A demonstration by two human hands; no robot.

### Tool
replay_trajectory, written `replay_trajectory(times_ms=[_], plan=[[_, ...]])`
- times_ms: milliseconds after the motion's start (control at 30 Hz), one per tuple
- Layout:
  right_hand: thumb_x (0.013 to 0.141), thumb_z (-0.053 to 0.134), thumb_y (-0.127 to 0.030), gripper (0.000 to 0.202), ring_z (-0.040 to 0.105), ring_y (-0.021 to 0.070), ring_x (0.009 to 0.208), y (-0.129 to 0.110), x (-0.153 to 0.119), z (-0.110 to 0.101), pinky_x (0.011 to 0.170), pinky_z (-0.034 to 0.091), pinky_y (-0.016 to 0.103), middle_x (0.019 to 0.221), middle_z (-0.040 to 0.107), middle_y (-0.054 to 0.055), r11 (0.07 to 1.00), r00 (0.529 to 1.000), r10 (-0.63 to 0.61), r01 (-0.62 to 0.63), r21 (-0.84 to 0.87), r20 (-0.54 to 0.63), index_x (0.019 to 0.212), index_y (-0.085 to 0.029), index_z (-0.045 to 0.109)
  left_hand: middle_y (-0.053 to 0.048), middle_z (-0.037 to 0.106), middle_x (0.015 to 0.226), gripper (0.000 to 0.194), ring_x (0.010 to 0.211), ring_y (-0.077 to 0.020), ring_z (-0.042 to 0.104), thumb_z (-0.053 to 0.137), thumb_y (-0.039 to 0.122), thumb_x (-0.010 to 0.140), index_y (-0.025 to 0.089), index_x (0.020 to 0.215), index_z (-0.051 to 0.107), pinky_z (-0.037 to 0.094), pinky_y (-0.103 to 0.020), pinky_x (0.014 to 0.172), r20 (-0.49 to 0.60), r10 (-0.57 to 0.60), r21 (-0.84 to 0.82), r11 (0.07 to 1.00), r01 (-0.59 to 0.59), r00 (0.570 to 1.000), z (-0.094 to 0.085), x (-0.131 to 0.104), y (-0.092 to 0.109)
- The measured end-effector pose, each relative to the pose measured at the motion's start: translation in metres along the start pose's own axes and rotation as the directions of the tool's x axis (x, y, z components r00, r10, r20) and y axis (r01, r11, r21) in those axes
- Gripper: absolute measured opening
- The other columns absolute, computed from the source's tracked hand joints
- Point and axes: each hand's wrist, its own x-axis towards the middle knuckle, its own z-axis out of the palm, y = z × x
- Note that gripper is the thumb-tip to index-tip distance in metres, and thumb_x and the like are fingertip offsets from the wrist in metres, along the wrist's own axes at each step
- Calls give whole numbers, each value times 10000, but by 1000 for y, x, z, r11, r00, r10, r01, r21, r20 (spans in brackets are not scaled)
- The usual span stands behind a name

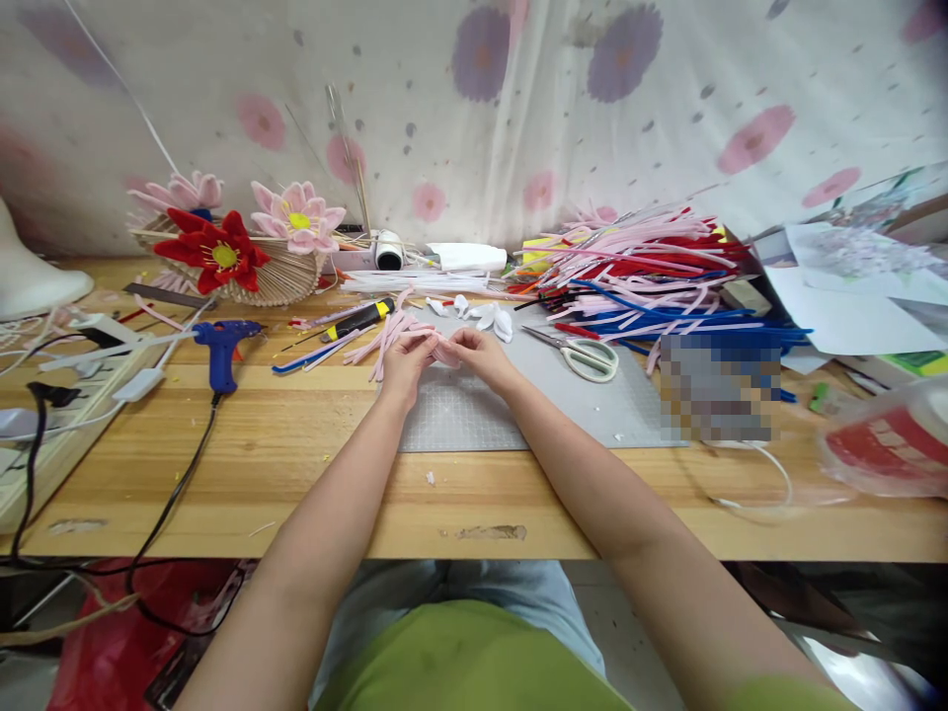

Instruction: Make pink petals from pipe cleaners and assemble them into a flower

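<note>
My left hand [407,367] and my right hand [481,357] meet over the left part of a grey cutting mat [474,425]. Pinched between the fingertips of both is a pale pink pipe cleaner piece [446,354]; its exact shape is partly hidden by the fingers. Just behind my left hand lies a loose bunch of pink pipe cleaners [386,341]. White petal-shaped pieces [495,320] rest on the mat beyond my right hand. To the right of it are scissors [589,360] with pale green handles.
A blue glue gun [222,354] lies at left near a power strip [66,420]. A utility knife [359,321] sits behind the hands. Fuzzy flowers [222,255] stand at back left. A pipe cleaner heap [644,257] fills the back right; a plastic tub [889,439] stands far right.
</note>
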Motion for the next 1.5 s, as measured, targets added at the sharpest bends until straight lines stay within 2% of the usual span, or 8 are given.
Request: replay_trajectory(times_ms=[467,633,767,900,1067,1200,1333,1500], plan=[[648,595,-488,335,398,90,561,3,-1,3,548,324,232,596,469,-35,992,998,-44,38,-123,-41,618,-185,455,-27,654,768,299,724,-143,610,714,200,516,147,800,639,478,-300,707,-8,-87,-5,996,87,996,3,-4,3],[670,582,-470,312,427,102,594,4,-2,6,592,353,246,632,498,-22,990,993,-79,68,-120,-83,634,-186,456,8,632,717,211,693,-100,600,671,145,565,159,758,586,451,-259,736,-2,-206,-170,964,203,978,7,-4,-1],[684,571,-453,297,425,101,599,4,-4,11,593,353,242,628,493,-26,991,994,-70,59,-119,-85,639,-186,448,40,590,643,192,608,-64,562,656,120,561,167,719,558,431,-199,645,-34,-287,-249,930,270,957,9,-4,-2],[694,554,-423,273,398,90,559,3,-5,16,560,332,235,596,464,-42,994,995,-55,46,-99,-85,633,-186,433,47,570,628,190,581,-55,536,661,133,541,158,702,564,404,-178,584,-53,-252,-244,942,232,966,10,-4,-3],[684,546,-338,198,443,97,586,4,-5,18,596,357,241,587,490,-39,995,996,-50,43,-89,-72,614,-183,444,49,552,592,183,523,-60,493,678,186,521,151,669,576,365,-188,509,-118,-116,-136,986,99,986,13,-6,-7],[654,586,-345,196,484,103,609,7,-4,16,619,380,248,615,536,-28,999,1000,2,-1,43,-27,639,-174,493,32,573,615,212,529,-67,498,685,193,495,148,686,605,358,-187,492,-90,-129,-114,986,119,988,12,-6,-3],[632,615,-346,201,531,104,619,7,-4,11,640,413,254,653,585,-18,953,991,76,-106,283,113,684,-165,543,13,604,678,245,574,-87,535,678,190,483,151,719,624,394,-205,524,-69,-179,-88,981,173,981,9,-3,3],[609,634,-303,165,551,102,602,9,-3,11,638,435,252,633,594,-23,939,989,98,-130,317,115,654,-167,554,20,577,620,243,513,-83,502,677,210,492,147,722,629,384,-217,505,-32,-176,12,984,177,984,5,-3,3]])
